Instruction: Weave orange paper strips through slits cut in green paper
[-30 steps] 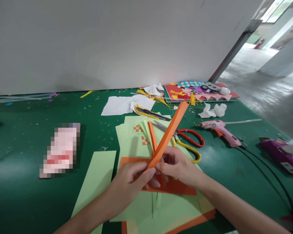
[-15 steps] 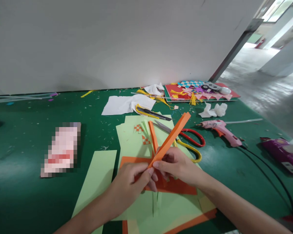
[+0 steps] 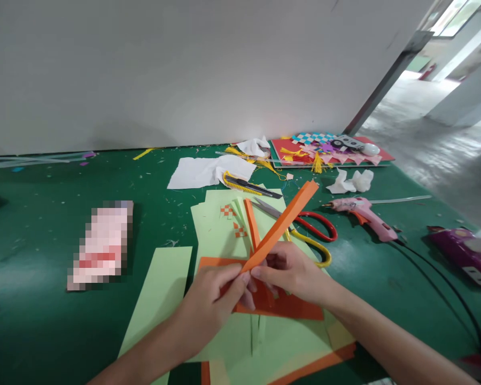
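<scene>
A folded orange paper strip (image 3: 282, 224) slants up to the right between my two hands. My left hand (image 3: 220, 289) pinches its lower end with thumb and forefinger. Just beside it, my right hand (image 3: 291, 272) is closed on the same strip, thumb on top, its other fingers partly hidden behind. Underneath lies an orange paper sheet (image 3: 300, 309) on light green paper sheets (image 3: 220, 337). A second narrow orange strip (image 3: 251, 222) and thin green strips stand behind the held one. Two small orange-checked woven paper pieces (image 3: 239, 230) rest on the green paper.
Scissors (image 3: 320, 230) with red and yellow handles lie right of the strip. A yellow box cutter (image 3: 248, 185) sits behind, near white tissue (image 3: 192, 172). Rightward are a pink glue gun (image 3: 363, 214) and a purple device (image 3: 460, 251). A pixelated pink object (image 3: 102, 246) lies left.
The strip's upper end has shifted slightly up and right, and its lower end a little left. Both hands keep their pinch on it, almost in place.
</scene>
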The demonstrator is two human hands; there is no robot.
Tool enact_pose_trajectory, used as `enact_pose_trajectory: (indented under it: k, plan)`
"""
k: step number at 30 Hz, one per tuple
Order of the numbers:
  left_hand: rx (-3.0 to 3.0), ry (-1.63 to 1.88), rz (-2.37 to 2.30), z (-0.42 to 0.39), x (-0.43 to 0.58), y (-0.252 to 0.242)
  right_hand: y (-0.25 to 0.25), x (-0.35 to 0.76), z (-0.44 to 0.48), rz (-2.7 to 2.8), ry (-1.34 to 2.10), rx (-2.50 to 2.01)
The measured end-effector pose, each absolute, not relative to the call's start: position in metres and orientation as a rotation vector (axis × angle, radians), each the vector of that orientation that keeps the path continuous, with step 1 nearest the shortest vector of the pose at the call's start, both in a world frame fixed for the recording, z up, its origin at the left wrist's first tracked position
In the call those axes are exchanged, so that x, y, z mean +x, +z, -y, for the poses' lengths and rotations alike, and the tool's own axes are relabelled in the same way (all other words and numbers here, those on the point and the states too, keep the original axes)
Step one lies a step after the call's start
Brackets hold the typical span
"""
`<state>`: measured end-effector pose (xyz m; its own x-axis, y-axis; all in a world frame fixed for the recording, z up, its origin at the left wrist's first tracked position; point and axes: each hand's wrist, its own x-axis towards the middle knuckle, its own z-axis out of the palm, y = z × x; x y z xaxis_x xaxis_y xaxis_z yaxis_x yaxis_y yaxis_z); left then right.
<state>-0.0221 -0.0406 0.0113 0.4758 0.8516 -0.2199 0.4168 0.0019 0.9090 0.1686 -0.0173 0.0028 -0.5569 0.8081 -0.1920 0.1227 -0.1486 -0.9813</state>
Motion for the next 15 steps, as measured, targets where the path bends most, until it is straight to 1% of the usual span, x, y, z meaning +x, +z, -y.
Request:
enact_pose_trajectory:
  k: [4,8,11,15]
  plan:
    - [1.596,0.491,-1.114,0.0400,-0.0224,0.0134,0.0021,0.1688,0.0171,1.580,1.797,-1.017]
    - [1.579,0.471,-1.122,0.0399,-0.0229,0.0154,0.0019,0.1697,0.0147,1.329,1.841,-1.051]
    - [1.575,0.470,-1.114,0.0401,-0.0234,0.0159,0.0018,0.1707,0.0129,1.128,1.811,-1.072]
    - [1.562,0.469,-1.121,0.0393,-0.0241,0.0161,0.0011,0.1723,0.0125,1.105,1.771,-1.066]
